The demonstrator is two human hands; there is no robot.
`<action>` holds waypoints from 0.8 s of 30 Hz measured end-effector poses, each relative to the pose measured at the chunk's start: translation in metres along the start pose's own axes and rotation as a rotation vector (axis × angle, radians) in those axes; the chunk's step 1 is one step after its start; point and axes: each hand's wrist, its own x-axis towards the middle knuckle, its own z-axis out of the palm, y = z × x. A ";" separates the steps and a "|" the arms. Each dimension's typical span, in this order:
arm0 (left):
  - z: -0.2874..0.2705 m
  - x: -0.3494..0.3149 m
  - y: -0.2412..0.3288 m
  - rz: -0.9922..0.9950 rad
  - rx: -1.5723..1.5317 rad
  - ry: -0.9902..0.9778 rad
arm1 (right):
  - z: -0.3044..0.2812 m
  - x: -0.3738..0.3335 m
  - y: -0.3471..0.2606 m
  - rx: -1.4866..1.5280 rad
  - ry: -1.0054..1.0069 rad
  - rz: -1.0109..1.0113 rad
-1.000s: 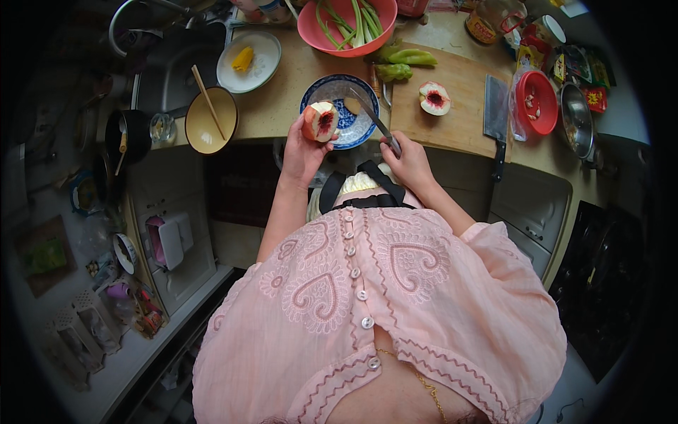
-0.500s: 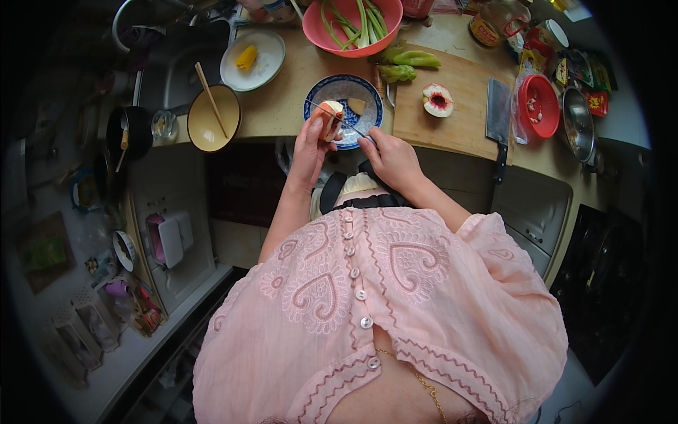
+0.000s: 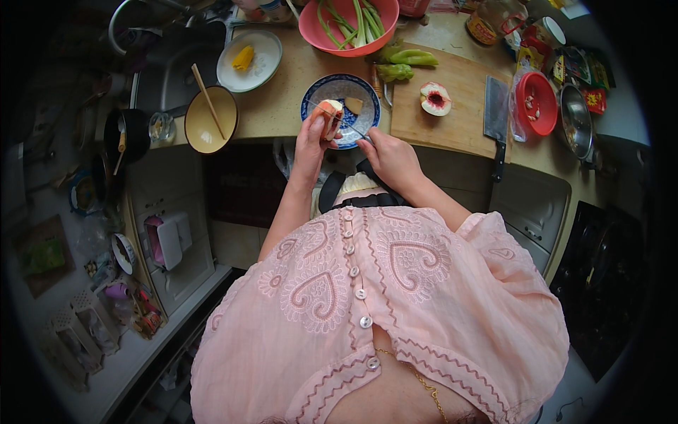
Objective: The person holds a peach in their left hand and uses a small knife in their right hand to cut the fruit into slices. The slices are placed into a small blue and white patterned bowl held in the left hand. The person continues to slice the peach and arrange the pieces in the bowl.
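Well, my left fingers (image 3: 316,127) were clamped on a piece of red-skinned fruit (image 3: 329,109), pale-fleshed, with a dark red hollow facing to the right. My right fingers (image 3: 371,140) were closed around the handle of a small knife (image 3: 356,131), its blade running up and leftward across the fruit; how deep the edge sat, I could not tell.

Just beyond both sets of fingers, on the bench (image 3: 272,107), stood a blue-and-white dish (image 3: 376,106), the fruit held above its near left part. A pale flat slice (image 3: 353,107) lay inside it.

Right of my right fingers: a wooden board (image 3: 459,132) carrying a cut fruit half (image 3: 435,99), its red-centred face up. Farther right, a cleaver (image 3: 495,106) lay with its black handle towards me; past that, a red basin (image 3: 548,113).

Farther ahead of my fingers, green peppers (image 3: 414,57) lay at the board's far edge, near a pink bowl (image 3: 350,51) of green stalks.

Left of my left fingers: a cream bowl (image 3: 203,127) with chopsticks (image 3: 205,95) leaning in it, and beyond, a white plate (image 3: 265,71) holding a yellow piece (image 3: 243,58).
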 end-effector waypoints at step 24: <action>0.005 0.005 -0.017 0.083 0.137 0.111 | 0.003 0.006 -0.003 -0.100 -0.006 -0.009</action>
